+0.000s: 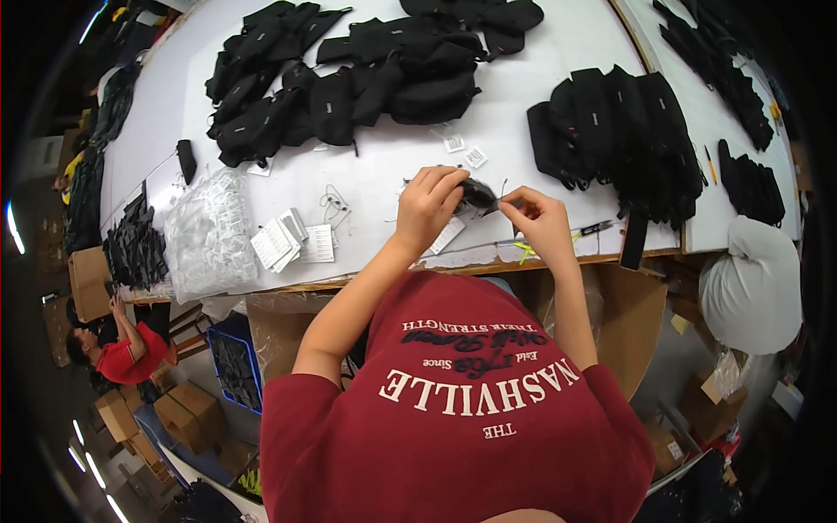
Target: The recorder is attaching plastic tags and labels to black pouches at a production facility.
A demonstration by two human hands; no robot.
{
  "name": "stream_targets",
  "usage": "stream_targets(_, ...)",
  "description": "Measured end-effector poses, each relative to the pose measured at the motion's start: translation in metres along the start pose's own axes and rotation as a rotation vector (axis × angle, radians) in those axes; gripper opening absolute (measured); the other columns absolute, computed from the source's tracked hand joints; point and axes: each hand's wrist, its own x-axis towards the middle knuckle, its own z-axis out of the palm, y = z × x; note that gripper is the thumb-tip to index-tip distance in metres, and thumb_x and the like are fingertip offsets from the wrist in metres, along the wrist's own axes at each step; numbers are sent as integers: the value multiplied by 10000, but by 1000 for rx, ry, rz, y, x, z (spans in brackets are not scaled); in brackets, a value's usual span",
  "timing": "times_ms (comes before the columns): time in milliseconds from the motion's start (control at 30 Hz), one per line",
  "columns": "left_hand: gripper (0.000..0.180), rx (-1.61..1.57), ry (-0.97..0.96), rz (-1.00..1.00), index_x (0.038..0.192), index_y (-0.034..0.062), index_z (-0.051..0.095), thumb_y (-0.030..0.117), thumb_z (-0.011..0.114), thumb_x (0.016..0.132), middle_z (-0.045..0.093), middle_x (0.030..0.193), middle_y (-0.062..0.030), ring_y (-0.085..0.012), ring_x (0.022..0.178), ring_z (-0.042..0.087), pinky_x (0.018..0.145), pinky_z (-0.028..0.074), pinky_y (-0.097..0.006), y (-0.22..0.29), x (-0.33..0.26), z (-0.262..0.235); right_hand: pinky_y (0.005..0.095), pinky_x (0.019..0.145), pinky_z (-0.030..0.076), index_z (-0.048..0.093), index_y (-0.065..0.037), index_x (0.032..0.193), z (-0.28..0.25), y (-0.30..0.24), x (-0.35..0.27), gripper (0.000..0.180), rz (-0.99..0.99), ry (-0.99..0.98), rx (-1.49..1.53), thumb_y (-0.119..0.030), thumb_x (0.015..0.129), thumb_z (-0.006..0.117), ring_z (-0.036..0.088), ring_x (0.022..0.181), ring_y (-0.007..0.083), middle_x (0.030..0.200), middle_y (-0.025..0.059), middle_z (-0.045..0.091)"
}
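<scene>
At the table's near edge, my left hand (pixel 427 207) is closed around a small black fabric pouch (pixel 476 195). My right hand (pixel 539 218) pinches at the pouch's right end, where a thin dark cord or loop shows; exactly what lies between its fingertips is too small to make out. White printed tags (pixel 474 158) lie just beyond the pouch, and another white card (pixel 447 235) shows under my left wrist. Beside my right wrist lie thread snips (pixel 595 228) with a yellow-green part.
Black pouches are heaped at the far side (pixel 336 105) and in a stack (pixel 610 131) to the right. Leftward are tag cards (pixel 283 240), loose strings (pixel 333 202), a clear bag of small white pieces (pixel 209 235) and black strips (pixel 137 248). People work at both sides.
</scene>
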Motion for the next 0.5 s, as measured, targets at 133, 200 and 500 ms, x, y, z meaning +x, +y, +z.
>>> stream_targets(133,154,-6,-44,-341,852,23,642,25,667,701,578,732,-56,-163,606,485,546,388,-280,27,-5,-25,234,448,346,644,-38,824,15,-39,-9,113,-131,-55,-27,-125,754,655,452,449,80,514,44,526)
stream_targets(200,86,-255,-55,-619,776,-5,668,46,685,708,542,646,-15,-73,540,393,498,309,-211,46,-2,-40,242,456,367,649,-41,834,20,-46,-15,114,-144,-105,-52,-122,754,648,484,462,92,535,50,544)
stream_targets(500,130,-319,-39,-729,854,0,673,15,656,727,598,780,-31,-80,589,451,537,373,-205,58,-30,-72,271,499,446,676,-57,815,55,-53,-25,97,-372,-74,-91,-104,731,657,593,551,192,659,69,614)
